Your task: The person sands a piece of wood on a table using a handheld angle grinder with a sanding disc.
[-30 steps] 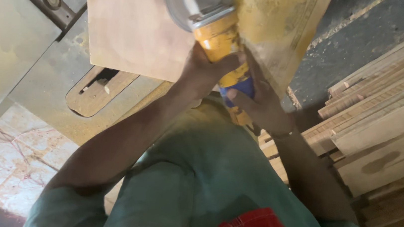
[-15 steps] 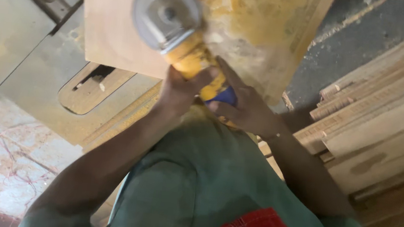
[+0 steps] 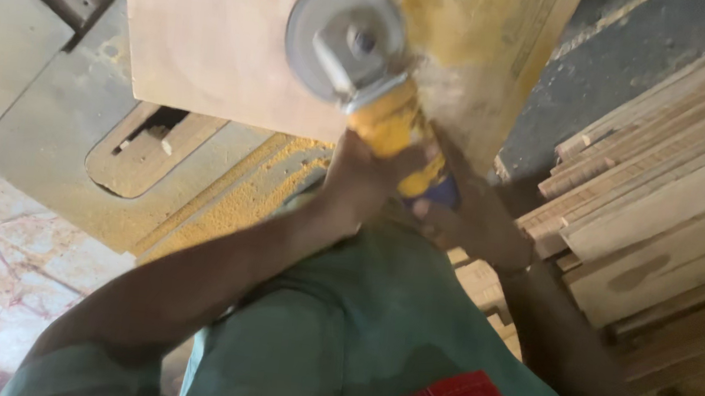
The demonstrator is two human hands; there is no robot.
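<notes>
Both arms stretched forward from the shoulders, converging ahead of the chest. Left hand (image 3: pixel 363 182) wrapped in a firm fist, knuckles up, forearm bare and nearly straight. Right hand (image 3: pixel 472 219) curled just beside it (fingertips partly hidden), wrist bent, forearm angled in from the right. Hands close together, almost touching.

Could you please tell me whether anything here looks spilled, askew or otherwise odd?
Yellow sawdust lies spilled in streaks across the grey metal machine table, beside the pale wooden board. The board overhangs the table's wooden slot insert at a skew. Both hands grip the yellow angle grinder.
</notes>
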